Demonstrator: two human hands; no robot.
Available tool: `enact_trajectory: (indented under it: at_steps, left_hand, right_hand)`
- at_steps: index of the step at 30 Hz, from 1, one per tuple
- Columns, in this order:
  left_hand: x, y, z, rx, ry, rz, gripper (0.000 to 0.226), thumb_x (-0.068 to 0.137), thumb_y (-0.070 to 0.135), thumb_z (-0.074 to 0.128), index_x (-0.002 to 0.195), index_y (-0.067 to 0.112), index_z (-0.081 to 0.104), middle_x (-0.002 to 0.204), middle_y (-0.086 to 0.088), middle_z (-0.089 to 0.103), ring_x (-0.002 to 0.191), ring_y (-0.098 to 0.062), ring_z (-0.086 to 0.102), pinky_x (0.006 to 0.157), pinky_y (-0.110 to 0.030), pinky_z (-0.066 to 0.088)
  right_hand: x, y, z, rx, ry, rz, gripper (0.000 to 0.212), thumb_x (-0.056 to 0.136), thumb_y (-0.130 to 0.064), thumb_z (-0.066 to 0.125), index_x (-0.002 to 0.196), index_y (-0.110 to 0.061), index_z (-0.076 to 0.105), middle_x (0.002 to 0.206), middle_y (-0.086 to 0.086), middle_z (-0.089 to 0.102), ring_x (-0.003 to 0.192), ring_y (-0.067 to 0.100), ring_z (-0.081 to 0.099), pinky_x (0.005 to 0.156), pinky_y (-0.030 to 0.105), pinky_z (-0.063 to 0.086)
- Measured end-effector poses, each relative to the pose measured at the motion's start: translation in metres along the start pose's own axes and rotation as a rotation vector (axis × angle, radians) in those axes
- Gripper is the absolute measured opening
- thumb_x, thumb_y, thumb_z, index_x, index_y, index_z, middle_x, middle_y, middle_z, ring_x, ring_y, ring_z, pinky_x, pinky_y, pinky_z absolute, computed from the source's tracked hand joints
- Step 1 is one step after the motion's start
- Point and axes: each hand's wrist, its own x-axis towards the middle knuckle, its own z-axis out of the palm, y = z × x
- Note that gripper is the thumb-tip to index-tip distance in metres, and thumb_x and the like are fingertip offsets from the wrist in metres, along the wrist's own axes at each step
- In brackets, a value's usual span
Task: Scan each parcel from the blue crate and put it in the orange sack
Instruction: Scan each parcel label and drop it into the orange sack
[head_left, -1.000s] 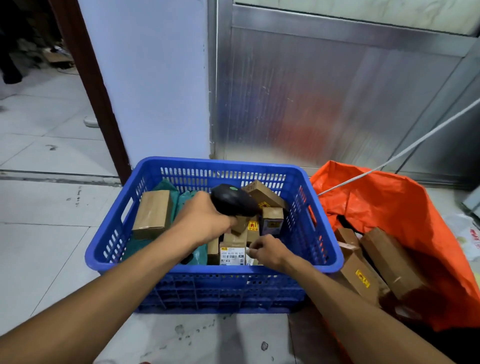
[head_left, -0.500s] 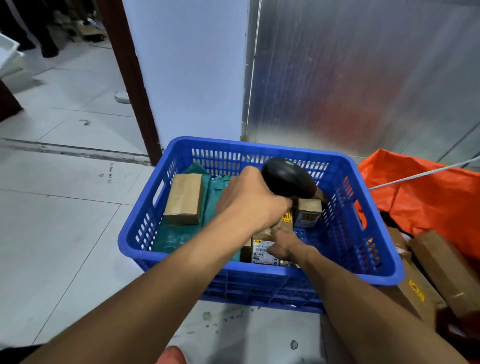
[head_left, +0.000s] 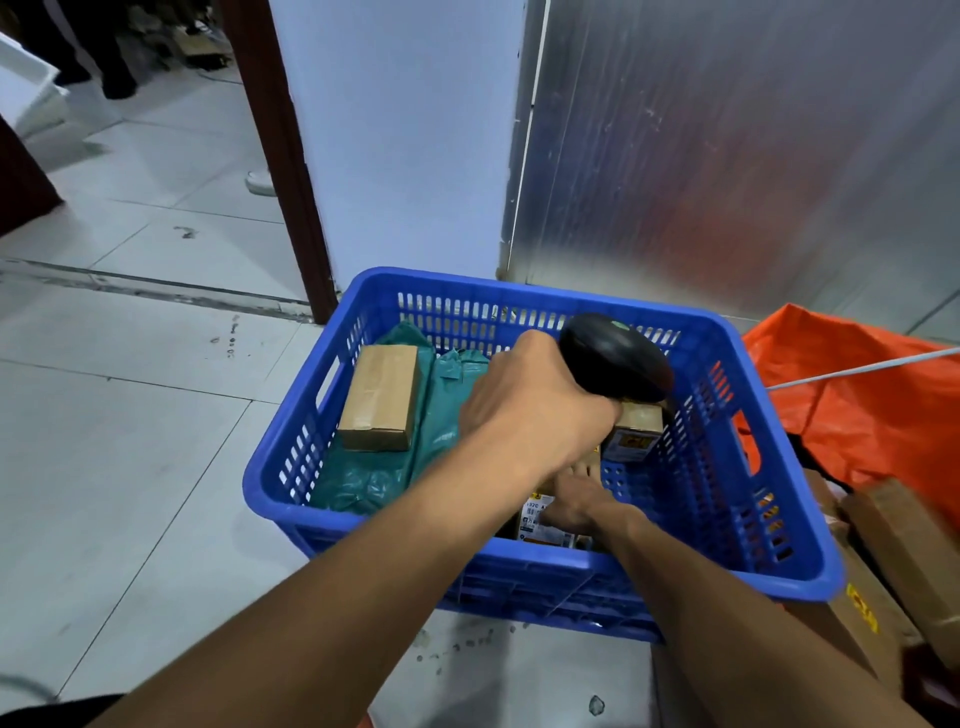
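While the blue crate (head_left: 524, 551) sat on the tiled floor (head_left: 130, 467), the left hand (head_left: 535, 410) kept a closed grip round the handle of a black scanner (head_left: 615, 356), whose head hung over the crate's 1 o'clock corner. Below it, the right hand (head_left: 576, 501) reached into the crate at about 6 o'clock, its fingers on a labelled parcel (head_left: 535, 519); whether that grip had closed on it could not be told. A brown box (head_left: 382, 397) lay on green mailer bags (head_left: 441, 415) toward 9 o'clock, and a small carton (head_left: 636, 431) stood near 2 o'clock. At 3 o'clock of the crate the orange sack (head_left: 857, 400) lay open, touching it, with cardboard boxes (head_left: 904, 551) at its mouth.
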Motion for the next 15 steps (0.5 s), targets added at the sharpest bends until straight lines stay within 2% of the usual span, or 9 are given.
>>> enact_trajectory:
  at_steps: [4,7,9,11,13,15]
  left_hand:
    - [-0.001,0.002,0.002,-0.006,-0.023,-0.002,0.019,0.074,0.029,0.076,0.092,0.022,0.074,0.085,0.001,0.076,0.087,-0.022,0.071,0.079,-0.036,0.059]
    - [0.0,0.0,0.002,-0.015,-0.028,0.009,0.017,0.075,0.028,0.075,0.09,0.021,0.074,0.082,0.002,0.076,0.086,-0.02,0.072,0.081,-0.038,0.06]
    - [-0.001,0.0,0.002,-0.011,-0.026,0.021,0.016,0.075,0.028,0.075,0.089,0.021,0.074,0.081,0.003,0.076,0.085,-0.019,0.072,0.079,-0.037,0.059]
    - [-0.001,0.0,0.001,-0.014,-0.029,0.033,0.016,0.075,0.028,0.076,0.09,0.021,0.074,0.08,0.003,0.075,0.083,-0.019,0.071,0.075,-0.033,0.058]
    - [-0.002,0.0,0.0,-0.012,-0.032,0.044,0.018,0.074,0.028,0.077,0.09,0.021,0.074,0.078,0.002,0.073,0.081,-0.019,0.07,0.07,-0.031,0.055]
    - [-0.003,0.0,-0.001,-0.01,-0.04,0.052,0.017,0.075,0.027,0.078,0.091,0.02,0.074,0.076,0.001,0.074,0.079,-0.018,0.071,0.072,-0.033,0.058]
  right_hand:
    - [-0.003,0.002,0.0,0.046,-0.018,-0.021,0.088,0.084,-0.026,0.074,0.152,-0.014,0.019,0.151,0.016,0.035,0.135,0.036,0.039,0.11,0.045,0.04]
    - [-0.008,0.005,-0.004,0.059,0.0,-0.05,0.087,0.08,-0.025,0.08,0.146,-0.014,0.023,0.14,0.016,0.046,0.123,0.034,0.049,0.1,0.043,0.048]
    - [-0.012,0.012,-0.008,0.057,-0.018,-0.073,0.08,0.079,-0.024,0.082,0.139,-0.014,0.03,0.128,0.014,0.053,0.108,0.029,0.058,0.085,0.038,0.055]
    - [-0.018,0.019,-0.012,0.034,-0.028,-0.095,0.076,0.079,-0.029,0.083,0.138,-0.015,0.037,0.12,0.01,0.058,0.097,0.024,0.062,0.075,0.033,0.054]
    - [-0.028,0.027,-0.02,0.01,0.004,-0.106,0.075,0.078,-0.034,0.082,0.139,-0.015,0.042,0.125,0.009,0.059,0.103,0.024,0.06,0.08,0.032,0.051]
    - [-0.037,0.036,-0.03,0.012,0.049,-0.102,0.075,0.078,-0.036,0.081,0.139,-0.015,0.045,0.128,0.009,0.06,0.11,0.026,0.058,0.086,0.033,0.049]
